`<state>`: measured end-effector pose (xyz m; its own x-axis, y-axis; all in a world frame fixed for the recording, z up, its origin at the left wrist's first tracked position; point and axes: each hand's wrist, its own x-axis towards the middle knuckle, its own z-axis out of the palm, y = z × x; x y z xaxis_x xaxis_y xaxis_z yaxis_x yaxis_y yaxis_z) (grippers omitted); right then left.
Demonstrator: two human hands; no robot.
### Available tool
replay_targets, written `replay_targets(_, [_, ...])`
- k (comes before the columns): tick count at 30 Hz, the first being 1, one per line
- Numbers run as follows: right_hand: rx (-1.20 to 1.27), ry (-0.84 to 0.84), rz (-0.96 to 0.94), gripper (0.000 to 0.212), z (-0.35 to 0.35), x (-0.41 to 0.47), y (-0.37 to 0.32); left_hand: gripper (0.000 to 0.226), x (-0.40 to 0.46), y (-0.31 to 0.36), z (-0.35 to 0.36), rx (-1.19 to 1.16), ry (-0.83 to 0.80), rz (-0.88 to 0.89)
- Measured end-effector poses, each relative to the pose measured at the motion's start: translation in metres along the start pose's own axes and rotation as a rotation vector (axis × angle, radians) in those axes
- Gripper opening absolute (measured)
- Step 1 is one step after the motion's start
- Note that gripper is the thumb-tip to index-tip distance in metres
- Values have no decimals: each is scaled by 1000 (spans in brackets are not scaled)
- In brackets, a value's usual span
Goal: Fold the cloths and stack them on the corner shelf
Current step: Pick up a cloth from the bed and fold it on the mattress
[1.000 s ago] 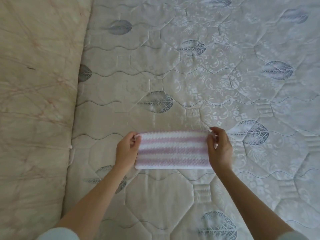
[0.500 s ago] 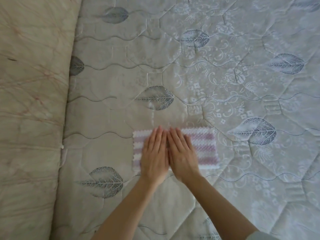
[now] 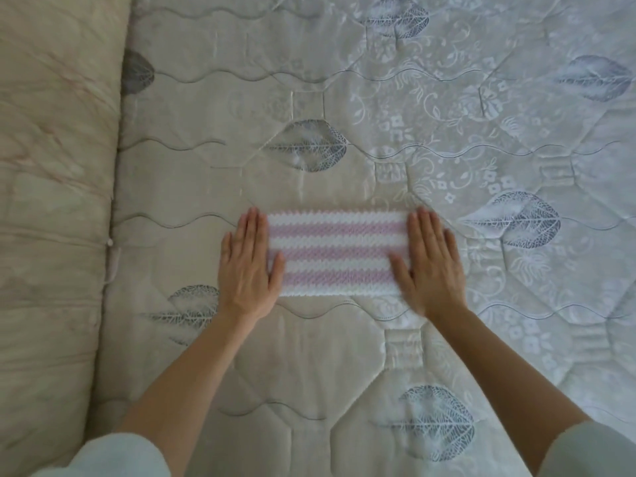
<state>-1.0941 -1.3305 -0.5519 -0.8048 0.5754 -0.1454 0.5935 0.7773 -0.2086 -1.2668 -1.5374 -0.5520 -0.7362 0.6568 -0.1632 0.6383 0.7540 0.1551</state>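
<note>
So the striped cloth (image 3: 335, 254) lies folded flat on the mattress (image 3: 447, 132). Left hand (image 3: 247, 266) and right hand (image 3: 430, 266) both press its ends, fingers straight, gripping nothing.

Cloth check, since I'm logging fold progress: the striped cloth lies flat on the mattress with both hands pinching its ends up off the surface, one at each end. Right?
Not quite. The head view shows the cloth flat on the mattress with one hand at each end, but the left hand and right hand are open, fingers straight, resting palm-down on the ends, not pinching them up.
</note>
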Motion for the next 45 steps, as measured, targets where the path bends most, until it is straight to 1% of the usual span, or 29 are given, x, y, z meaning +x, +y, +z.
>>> replay_targets(3, [35, -2, 66, 75, -8, -9, 15, 67, -3, -11, -10, -9, -26, 3])
replay_targets(5, [103, -3, 102, 74, -16, -13, 12, 69, -7, -6, -20, -54, 6, -55])
replay_targets(7, [244, 103, 200, 66, -24, -20, -2, 67, -12, 15, -30, -104, 70, -63])
replay_targets(9, [448, 223, 390, 51, -32, -26, -19, 60, -19, 48, -31, -167, 58, 84])
replay_targets(11, [639, 172, 604, 49, -35, -30, -32, 56, -26, 77, -20, -154, -33, 276])
replay_targets(12, [697, 124, 694, 52, -35, -30, -34, 56, -28, 85, -12, -128, -81, 317])
replay_targets(14, [765, 40, 817, 52, -39, -26, -33, 54, -25, 93, -1, -83, -141, 306])
replay_targets(15, [794, -2, 842, 46, -43, -23, -32, 54, -25, 95, 1, -61, -143, 296])
replay_targets(17, [856, -34, 784, 24, -53, -17, -35, 55, -26, 92, 3, -86, -89, 317])
replay_targets(18, [863, -4, 726, 15, -59, -15, -42, 54, -27, 91, -3, -192, -53, 323])
replay_targets(19, [846, 67, 643, 10, -64, -13, -52, 51, -26, 89, -9, -389, -57, 295])
replay_targets(20, [826, 161, 536, 9, -68, -13, -66, 49, -25, 87, -18, -663, -102, 209])
replay_targets(22, [809, 313, 297, 15, -69, -15, -98, 41, -17, 86, -44, -1257, -211, -89])
replay_targets(23, [797, 324, 191, 19, -65, -17, -114, 37, -12, 79, -56, -1505, -212, -244])
replay_targets(24, [775, 303, 97, 22, -58, -18, -128, 37, -8, 71, -64, -1690, -218, -390])
replay_targets(25, [729, 273, 15, 22, -47, -21, -140, 40, -6, 60, -67, -1832, -236, -481])
replay_targets(27, [613, 215, -94, 20, -25, -26, -158, 44, -4, 39, -69, -1960, -301, -546])
replay_targets(28, [571, 190, -118, 21, -15, -28, -165, 40, -5, 32, -70, -1945, -340, -549])
replay_targets(29, [537, 168, -131, 23, -7, -29, -171, 30, -5, 27, -68, -1875, -331, -549])
replay_targets(30, [501, 148, -138, 27, 0, -31, -175, 19, -4, 23, -64, -1783, -277, -551])
replay_targets(31, [458, 129, -145, 31, 5, -31, -179, 15, -3, 20, -59, -1685, -213, -549])
replay_targets(32, [405, 107, -155, 36, 8, -31, -181, 21, -2, 17, -54, -1602, -175, -531])
replay_targets(34, [290, 47, -175, 46, 14, -32, -180, 41, 0, 10, -47, -1463, -144, -444])
replay_targets(36, [214, -9, -186, 54, 17, -34, -176, 56, -1, 6, -44, -1296, -66, -283])
replay_targets(38, [174, -32, -195, 57, 18, -35, -170, 58, -1, 5, -40, -1056, 65, -137])
replay_targets(40, [155, -15, -179, 54, 11, -34, -166, 52, -3, 5, -37, -791, 140, -49])
replay_targets(41, [161, 8, -152, 53, 7, -32, -164, 48, -4, 5, -32, -646, 163, -6])
replay_targets(43, [210, 66, -73, 61, 0, -26, -159, 47, -7, 7, -21, -349, 175, 78])
replay_targets(45, [243, 105, -47, 60, -4, -15, -156, 50, -11, 15, -11, -178, 144, 119])
